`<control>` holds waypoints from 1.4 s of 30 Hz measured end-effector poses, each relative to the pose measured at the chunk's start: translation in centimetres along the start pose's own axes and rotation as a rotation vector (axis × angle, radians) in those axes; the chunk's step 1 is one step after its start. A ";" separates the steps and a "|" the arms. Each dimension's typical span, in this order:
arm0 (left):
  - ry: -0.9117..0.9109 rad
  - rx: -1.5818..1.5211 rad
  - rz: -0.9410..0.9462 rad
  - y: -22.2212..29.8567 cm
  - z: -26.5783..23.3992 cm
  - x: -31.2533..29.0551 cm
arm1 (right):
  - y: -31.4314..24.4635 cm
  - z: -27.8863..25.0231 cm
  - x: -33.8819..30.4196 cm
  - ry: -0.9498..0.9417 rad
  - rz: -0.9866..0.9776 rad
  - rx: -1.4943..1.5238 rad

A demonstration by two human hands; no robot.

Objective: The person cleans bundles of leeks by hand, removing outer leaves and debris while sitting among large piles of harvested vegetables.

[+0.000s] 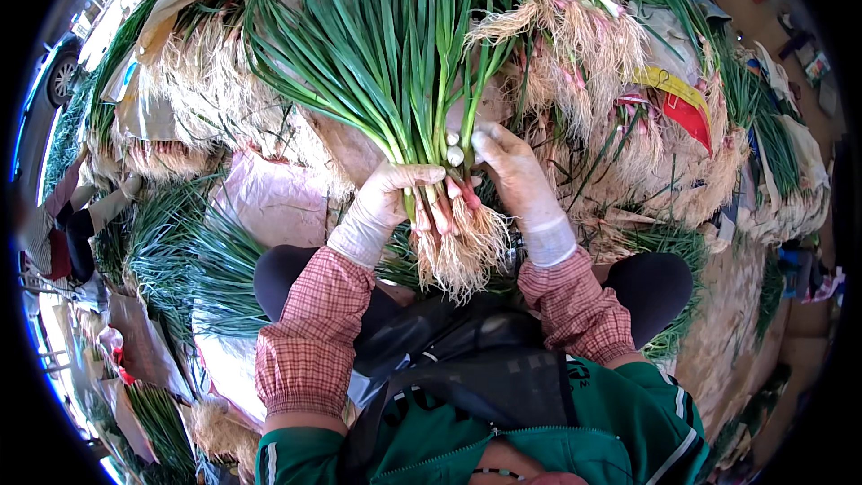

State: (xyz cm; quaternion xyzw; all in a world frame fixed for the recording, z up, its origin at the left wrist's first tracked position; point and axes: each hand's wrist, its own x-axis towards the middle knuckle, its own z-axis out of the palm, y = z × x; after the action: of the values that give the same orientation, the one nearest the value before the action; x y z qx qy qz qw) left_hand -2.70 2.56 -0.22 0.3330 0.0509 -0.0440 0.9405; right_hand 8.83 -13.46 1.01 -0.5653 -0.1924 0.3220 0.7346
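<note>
My left hand (395, 193), in a thin whitish glove, is wrapped round a bunch of green garlic (417, 117) just above its roots. The long green leaves fan out away from me. Pinkish stem bases and pale, stringy roots (462, 256) hang below the grip, over my lap. Two white fingertips of that hand show at the bunch's right side. My right hand (516, 171), gloved too, is at the right edge of the bunch. Its fingers are curled, with thumb and forefinger closed at a stalk on that side.
Heaps of green garlic with pale roots (220, 72) lie ahead, and more roots (575, 45) are at the far right. Loose green leaves (189, 251) lie to my left beside a pale sack (269, 198). A person's legs (81, 233) and a car wheel (63, 79) show at the far left.
</note>
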 end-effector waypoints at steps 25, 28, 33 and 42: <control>0.177 0.364 0.025 0.3 1.7 0.0 | -2.3 1.3 0.5 -0.057 -0.032 -0.662; 0.174 0.377 -0.022 1.2 2.8 0.0 | -3.1 1.5 -1.8 -0.026 0.007 -0.418; 0.137 0.379 0.037 0.7 2.3 0.1 | 0.3 -1.4 1.4 -0.049 -0.318 -0.950; 0.037 0.022 0.013 1.4 3.1 -1.1 | -1.5 -0.3 -1.2 -0.318 -0.019 1.161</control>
State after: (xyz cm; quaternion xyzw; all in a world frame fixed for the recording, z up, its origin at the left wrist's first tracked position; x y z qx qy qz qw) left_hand -3.40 1.72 3.15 0.3445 0.0656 -0.0325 0.9359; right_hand 8.60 -14.74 2.49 -0.0148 -0.0974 0.4483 0.8884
